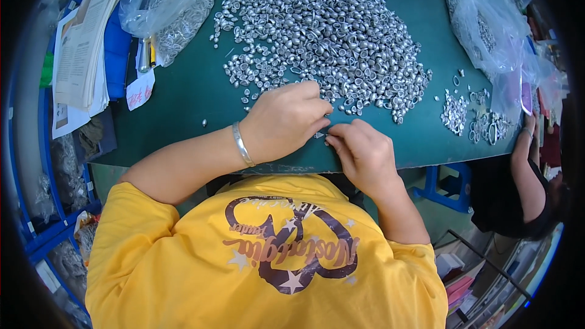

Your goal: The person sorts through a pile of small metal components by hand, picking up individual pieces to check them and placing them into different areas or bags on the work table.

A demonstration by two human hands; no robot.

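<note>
A big heap of small, shiny silver metal pieces [329,30], rounded and hollow like little cups, lies on the green tabletop [177,122]. At the heap's near edge is my left hand [283,119], wearing a silver bangle [242,144]. Its fingers are curled together and whatever they hold is hidden. Just right of it, my right hand [365,155] is closed, thumb against forefinger, over something tiny at the fingertips that is too small to name. A small silver piece [319,135] shows between the two hands. The fingertips sit close together near the table's front edge.
Clear plastic bags of metal parts [183,18] stand back left, beside stacked papers [82,55]. More bags [487,24] lie at the right, near small piles of silver pieces [454,113] and rings [489,128]. Another person [518,189] sits at the right by a blue stool [448,187].
</note>
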